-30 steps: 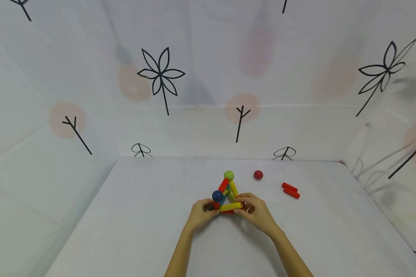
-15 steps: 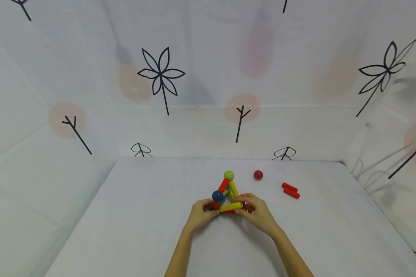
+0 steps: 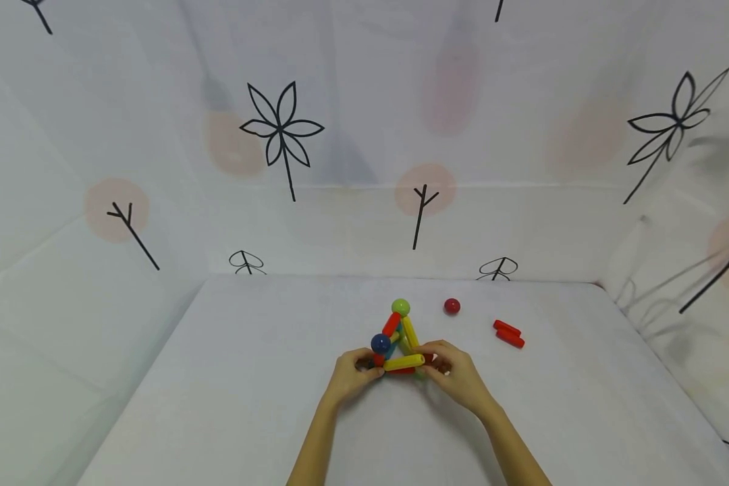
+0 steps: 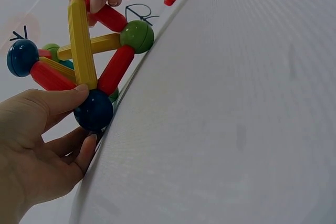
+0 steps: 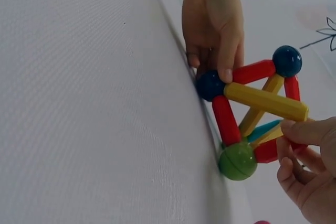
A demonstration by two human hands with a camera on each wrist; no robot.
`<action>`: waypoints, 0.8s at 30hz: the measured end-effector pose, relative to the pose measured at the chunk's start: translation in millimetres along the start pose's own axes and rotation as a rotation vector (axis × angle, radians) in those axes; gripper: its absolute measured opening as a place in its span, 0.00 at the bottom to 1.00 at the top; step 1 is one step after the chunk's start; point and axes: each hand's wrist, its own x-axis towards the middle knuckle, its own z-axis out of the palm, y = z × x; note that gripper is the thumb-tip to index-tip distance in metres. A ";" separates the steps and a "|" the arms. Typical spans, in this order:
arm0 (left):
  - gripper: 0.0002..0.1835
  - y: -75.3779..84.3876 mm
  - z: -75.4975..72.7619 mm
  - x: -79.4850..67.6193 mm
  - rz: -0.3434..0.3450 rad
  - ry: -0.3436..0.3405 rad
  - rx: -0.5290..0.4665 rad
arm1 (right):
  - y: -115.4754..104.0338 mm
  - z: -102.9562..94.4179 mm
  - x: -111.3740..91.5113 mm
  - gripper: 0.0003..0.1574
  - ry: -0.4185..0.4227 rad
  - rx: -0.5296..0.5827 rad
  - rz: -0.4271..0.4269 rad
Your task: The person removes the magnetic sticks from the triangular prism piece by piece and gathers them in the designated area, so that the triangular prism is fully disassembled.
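A frame of magnetic rods and balls stands on the table between both hands. My left hand holds its near left corner, a dark blue ball, with the thumb on the joint above. From that ball a yellow rod slants up. My right hand pinches the rod's free end, fingers close by a red rod behind it. Low at the near right is a green ball, joined to the blue one by a red rod. Another blue ball and a light green ball sit higher up.
A loose red ball lies on the white table behind the frame. Two red rods lie side by side farther right. A white cloth with plant drawings hangs behind and at the sides.
My right hand has shifted slightly to the right, and a bit of the green ball now shows below the yellow rod's end. The left hand keeps its hold.
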 end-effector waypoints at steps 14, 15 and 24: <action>0.12 -0.7 0.7 0.5 0.009 -0.003 -0.011 | 13.5 -10.5 -9.2 0.20 0.031 -0.007 0.082; 0.12 -0.5 0.6 0.5 0.010 -0.002 -0.012 | 14.6 -10.9 -9.4 0.20 0.032 -0.013 0.092; 0.12 0.1 -0.3 -0.6 0.006 -0.001 -0.008 | 24.4 -16.3 -9.8 0.19 0.031 -0.043 0.211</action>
